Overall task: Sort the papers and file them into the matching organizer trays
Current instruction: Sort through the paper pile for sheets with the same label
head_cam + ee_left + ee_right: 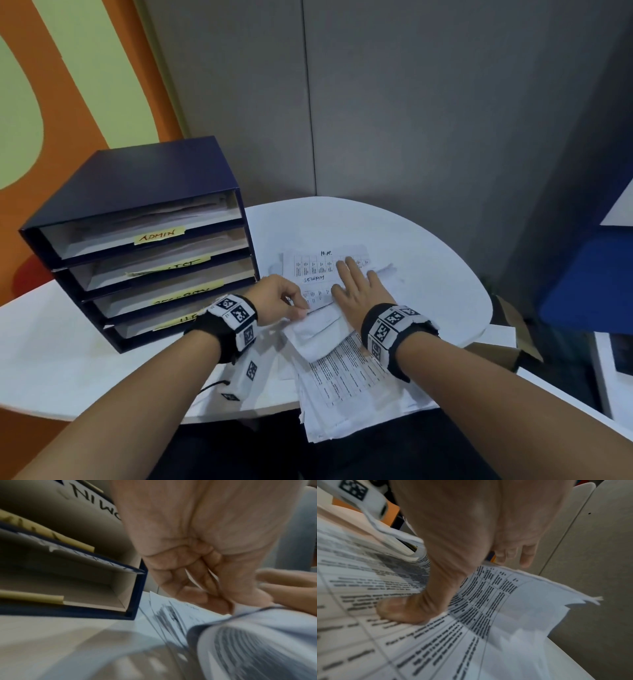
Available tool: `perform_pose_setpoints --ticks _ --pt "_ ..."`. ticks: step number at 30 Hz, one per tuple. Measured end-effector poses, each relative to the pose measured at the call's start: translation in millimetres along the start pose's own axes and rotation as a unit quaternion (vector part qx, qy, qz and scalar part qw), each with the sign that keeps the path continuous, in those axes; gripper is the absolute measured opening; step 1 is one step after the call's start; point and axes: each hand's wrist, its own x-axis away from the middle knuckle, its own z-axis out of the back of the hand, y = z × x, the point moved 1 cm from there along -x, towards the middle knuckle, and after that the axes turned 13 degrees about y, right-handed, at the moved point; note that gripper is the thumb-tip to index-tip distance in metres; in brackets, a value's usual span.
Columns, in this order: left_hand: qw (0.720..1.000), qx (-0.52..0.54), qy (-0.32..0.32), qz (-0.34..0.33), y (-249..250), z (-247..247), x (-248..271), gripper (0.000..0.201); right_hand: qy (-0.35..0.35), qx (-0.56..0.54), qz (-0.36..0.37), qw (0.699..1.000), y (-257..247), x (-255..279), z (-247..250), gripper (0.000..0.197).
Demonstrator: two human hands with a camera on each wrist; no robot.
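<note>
A navy organizer [144, 192] with four stacked trays stands at the table's left; the top label reads ADMIN [159, 235], and the lower labels are partly hidden. A loose pile of printed papers [346, 373] lies in front of me, its near end hanging over the table edge. The far sheet [322, 265] bears handwritten "H.R." My left hand [301, 308] pinches the edge of a few sheets folded back toward me [257, 623]. My right hand [352, 281] lies flat on the pile with straight fingers, and its thumb [397, 609] presses the paper [488, 601].
The white rounded table [428, 240] sits against grey partition walls. A blue chair [589, 274] and a cardboard box [510, 329] are off its right side. The organizer's right wall [135, 595] is close beside my left hand.
</note>
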Motion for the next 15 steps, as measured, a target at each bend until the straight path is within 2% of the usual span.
perform_pose_setpoints --ticks 2,3,5,7,11,13,15 --pt "0.998 0.046 -0.024 0.024 -2 7 -3 0.015 -0.01 -0.022 0.026 0.999 0 -1 4 0.061" --pt "0.997 0.059 -0.013 0.041 -2 10 -6 0.023 -0.017 -0.045 0.029 0.998 1 -1 8 0.064" --pt "0.993 0.065 0.068 0.068 -3 13 -15 0.036 -0.016 -0.074 0.031 0.997 1 0 9 0.07" --pt "0.988 0.017 0.138 0.067 -6 9 -26 0.036 -0.01 -0.07 0.031 0.997 1 1 10 0.074" --pt "0.987 -0.109 0.101 0.06 -2 -10 -34 0.066 -0.017 -0.06 0.03 0.998 -3 -1 9 0.071" --pt "0.984 -0.119 0.123 0.041 1 -14 -35 0.065 -0.018 -0.06 0.026 0.998 -4 -2 10 0.065" --pt "0.98 -0.12 0.156 0.024 3 -13 -35 0.054 -0.022 -0.061 0.024 0.998 -5 -3 11 0.066"
